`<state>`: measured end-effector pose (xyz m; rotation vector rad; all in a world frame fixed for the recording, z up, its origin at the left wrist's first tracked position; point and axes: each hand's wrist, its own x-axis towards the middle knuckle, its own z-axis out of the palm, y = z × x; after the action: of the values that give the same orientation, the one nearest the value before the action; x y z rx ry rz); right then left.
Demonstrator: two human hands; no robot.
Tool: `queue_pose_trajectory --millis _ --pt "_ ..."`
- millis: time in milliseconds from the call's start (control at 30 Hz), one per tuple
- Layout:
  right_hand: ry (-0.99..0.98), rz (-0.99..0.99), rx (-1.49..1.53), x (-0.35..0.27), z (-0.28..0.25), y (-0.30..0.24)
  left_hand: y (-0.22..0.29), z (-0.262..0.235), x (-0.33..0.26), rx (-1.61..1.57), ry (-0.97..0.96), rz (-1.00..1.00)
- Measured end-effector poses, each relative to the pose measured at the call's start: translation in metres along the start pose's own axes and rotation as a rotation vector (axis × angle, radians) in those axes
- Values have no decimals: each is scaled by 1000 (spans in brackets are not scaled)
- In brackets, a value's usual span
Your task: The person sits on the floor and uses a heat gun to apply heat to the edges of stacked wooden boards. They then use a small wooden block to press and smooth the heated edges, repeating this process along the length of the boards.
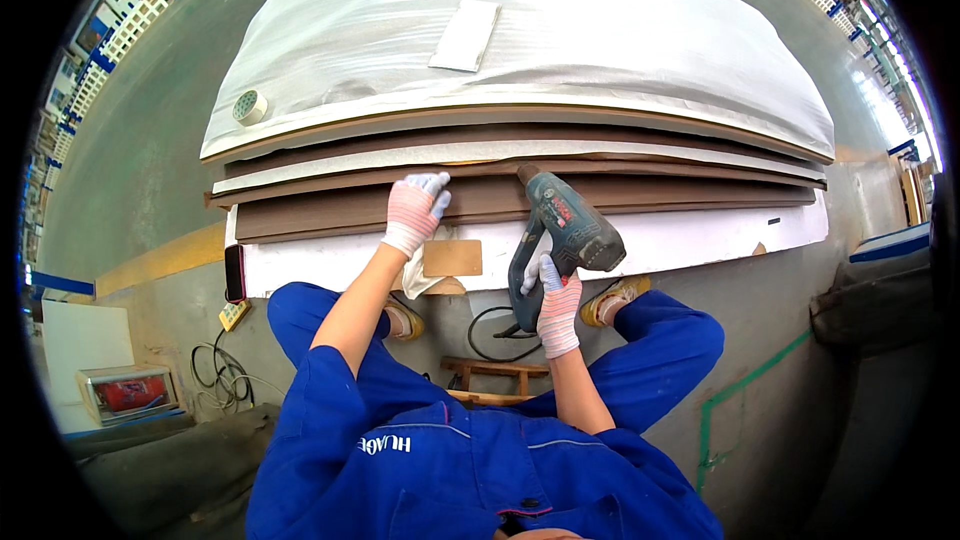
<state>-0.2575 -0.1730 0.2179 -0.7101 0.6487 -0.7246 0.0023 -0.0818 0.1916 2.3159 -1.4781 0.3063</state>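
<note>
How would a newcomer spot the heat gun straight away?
Find the long stack with the white-covered top. At its near side, the person's gloved right hand holds the heat gun by its handle. It is bulky and dark blue-grey, nozzle toward the stack, unlike the flat brown piece to its left.

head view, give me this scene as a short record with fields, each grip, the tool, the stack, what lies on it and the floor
left grip: gloved, thumb apart from the fingers, at the near edge of the stack; nothing seen held, contact unclear
right grip: gloved, closed around the handle of the heat gun
tool: blue-green body, nozzle toward the stack, touching or not unclear
stack: brown layers under a white cover
on the cover: tape roll at left, flat white packet near the middle
floor: yellow power strip at left
</note>
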Motion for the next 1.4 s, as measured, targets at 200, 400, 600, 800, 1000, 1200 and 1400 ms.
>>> queue_pose_trajectory --millis 200,400,600,800,1000,1200,1400 --pt "35 79 -55 3 -7 -2 6 6 38 43 34 54" --pt "35 20 15 -4 -21 -26 31 28 7 -114 -58 104" --pt "149 -16 28 -16 -29 -38 45 74 -62 -203 -256 -114" --pt "60 137 -117 -17 -28 -31 43 130 -51 -1523 -232 -1292" --pt "85 111 -16 -20 -22 -26 52 136 5 -1751 -150 -1223" --pt "149 61 0 -24 -31 -43 70 137 48 -1861 -83 -1385" --pt "230 -43 -91 -35 -45 -65 77 148 62 -1794 21 -1445"
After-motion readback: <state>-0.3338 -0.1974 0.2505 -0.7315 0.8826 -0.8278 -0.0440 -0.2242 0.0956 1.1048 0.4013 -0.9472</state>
